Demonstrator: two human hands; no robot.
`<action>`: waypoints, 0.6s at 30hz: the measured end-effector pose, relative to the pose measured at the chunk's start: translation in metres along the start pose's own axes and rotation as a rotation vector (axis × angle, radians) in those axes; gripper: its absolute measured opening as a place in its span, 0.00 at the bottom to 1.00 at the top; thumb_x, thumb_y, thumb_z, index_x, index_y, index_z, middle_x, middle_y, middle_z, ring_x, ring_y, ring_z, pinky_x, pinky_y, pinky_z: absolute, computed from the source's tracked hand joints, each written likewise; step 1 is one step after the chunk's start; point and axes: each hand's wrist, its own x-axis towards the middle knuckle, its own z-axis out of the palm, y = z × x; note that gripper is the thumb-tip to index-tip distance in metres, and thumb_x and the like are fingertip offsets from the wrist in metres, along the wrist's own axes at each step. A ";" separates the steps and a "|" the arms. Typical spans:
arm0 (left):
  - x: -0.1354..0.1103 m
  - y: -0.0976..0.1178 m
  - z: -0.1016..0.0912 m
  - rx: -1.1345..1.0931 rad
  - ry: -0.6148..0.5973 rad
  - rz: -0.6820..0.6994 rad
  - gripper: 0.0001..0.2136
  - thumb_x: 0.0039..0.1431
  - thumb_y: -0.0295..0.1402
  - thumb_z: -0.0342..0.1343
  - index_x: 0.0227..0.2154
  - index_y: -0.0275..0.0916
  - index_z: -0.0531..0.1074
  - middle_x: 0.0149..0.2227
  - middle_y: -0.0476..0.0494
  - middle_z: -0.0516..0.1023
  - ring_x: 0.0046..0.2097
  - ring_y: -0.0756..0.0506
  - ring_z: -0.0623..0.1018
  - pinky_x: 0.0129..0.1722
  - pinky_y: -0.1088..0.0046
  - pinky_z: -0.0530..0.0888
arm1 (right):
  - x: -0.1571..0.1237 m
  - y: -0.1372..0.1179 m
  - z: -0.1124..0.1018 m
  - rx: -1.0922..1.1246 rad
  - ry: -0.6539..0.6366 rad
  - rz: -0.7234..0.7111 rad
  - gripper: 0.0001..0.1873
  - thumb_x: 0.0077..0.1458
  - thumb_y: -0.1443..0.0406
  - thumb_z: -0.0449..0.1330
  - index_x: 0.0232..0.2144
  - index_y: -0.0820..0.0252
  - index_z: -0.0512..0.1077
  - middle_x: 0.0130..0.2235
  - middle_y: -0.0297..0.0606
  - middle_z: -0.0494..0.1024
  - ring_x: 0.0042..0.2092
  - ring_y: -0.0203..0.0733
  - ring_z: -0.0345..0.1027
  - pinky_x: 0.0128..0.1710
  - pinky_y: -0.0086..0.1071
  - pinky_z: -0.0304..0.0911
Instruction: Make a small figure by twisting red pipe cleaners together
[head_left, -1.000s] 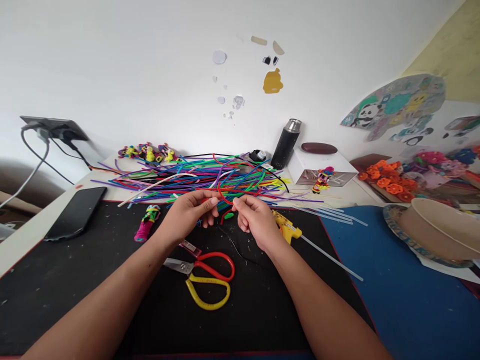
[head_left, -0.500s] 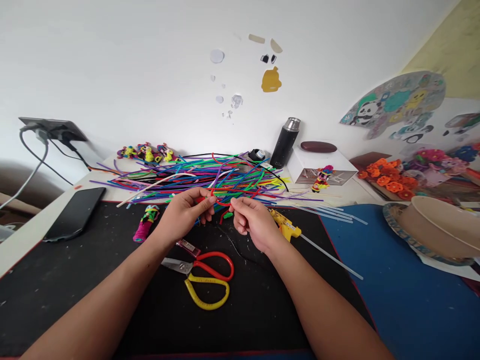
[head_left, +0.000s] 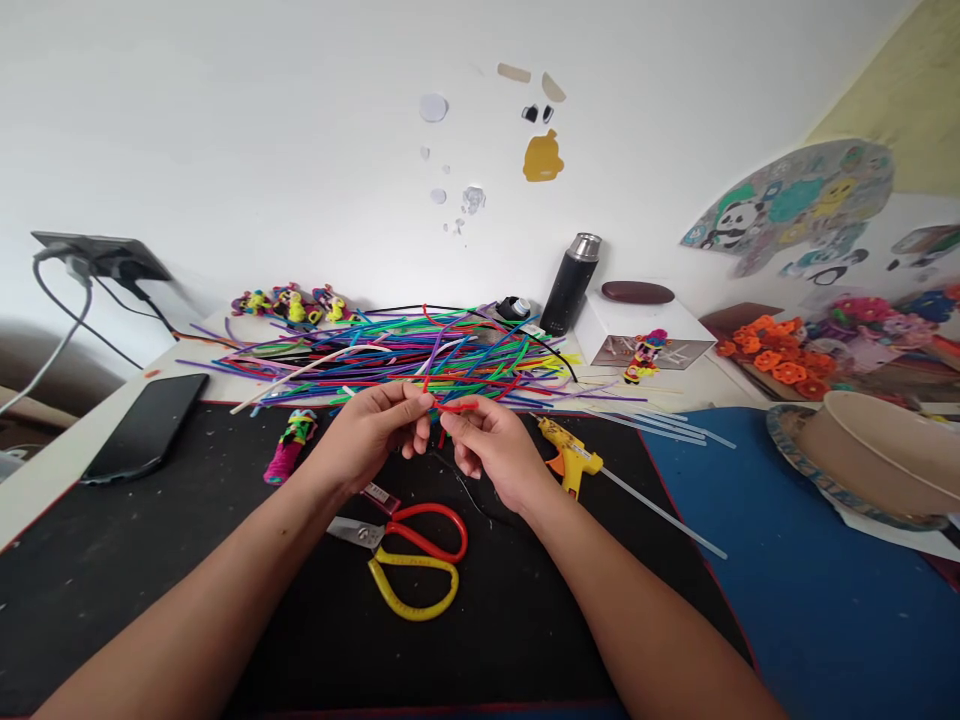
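Observation:
A thin red pipe cleaner (head_left: pixel 454 408) is bent between my two hands. My left hand (head_left: pixel 390 425) pinches it between thumb and forefinger. From the other side my right hand (head_left: pixel 487 440) has its fingertips closed on it too. Just behind them spreads a pile of many-coloured pipe cleaners (head_left: pixel 337 360). Nearer to me, scissors (head_left: pixel 405 560) with one red and one yellow handle lie on the black mat (head_left: pixel 480 640). Right of my right hand rests a yellow glue gun (head_left: pixel 570 455) with a long clear stick in it.
To the left are a black phone (head_left: pixel 146 425) and a small pink-and-green figure (head_left: pixel 292 445). A black flask (head_left: pixel 574 285) stands by a white box (head_left: pixel 645 335) near the wall. A large bowl (head_left: pixel 885 450) sits on the right, beside orange flowers (head_left: pixel 772 350).
My right hand has shifted slightly left, and its fingers now sit differently on the red pipe cleaner. The left hand has barely moved.

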 end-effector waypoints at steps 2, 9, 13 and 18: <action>-0.001 -0.001 0.001 0.022 -0.016 -0.001 0.18 0.50 0.44 0.74 0.26 0.37 0.74 0.20 0.50 0.76 0.21 0.52 0.73 0.19 0.79 0.67 | 0.001 0.002 0.001 -0.016 0.011 -0.028 0.21 0.50 0.51 0.72 0.38 0.57 0.72 0.18 0.23 0.68 0.17 0.31 0.58 0.15 0.25 0.49; 0.000 -0.003 0.002 0.090 -0.020 -0.024 0.19 0.50 0.46 0.73 0.25 0.36 0.74 0.20 0.50 0.76 0.20 0.52 0.72 0.19 0.79 0.68 | -0.002 0.000 0.002 -0.175 0.053 -0.200 0.15 0.56 0.54 0.68 0.37 0.57 0.74 0.21 0.23 0.67 0.18 0.30 0.59 0.18 0.26 0.53; 0.001 -0.005 -0.001 0.117 -0.055 -0.046 0.18 0.51 0.46 0.72 0.26 0.36 0.75 0.20 0.49 0.76 0.20 0.52 0.72 0.19 0.79 0.68 | -0.006 -0.002 0.003 -0.303 0.084 -0.261 0.12 0.60 0.55 0.66 0.36 0.58 0.75 0.22 0.25 0.68 0.19 0.31 0.61 0.20 0.27 0.55; 0.001 -0.010 -0.002 0.171 -0.110 -0.022 0.16 0.56 0.46 0.69 0.28 0.38 0.75 0.21 0.50 0.76 0.21 0.51 0.73 0.20 0.79 0.69 | -0.006 -0.003 0.001 -0.355 0.137 -0.271 0.14 0.61 0.55 0.65 0.31 0.58 0.73 0.19 0.25 0.67 0.18 0.31 0.59 0.20 0.27 0.53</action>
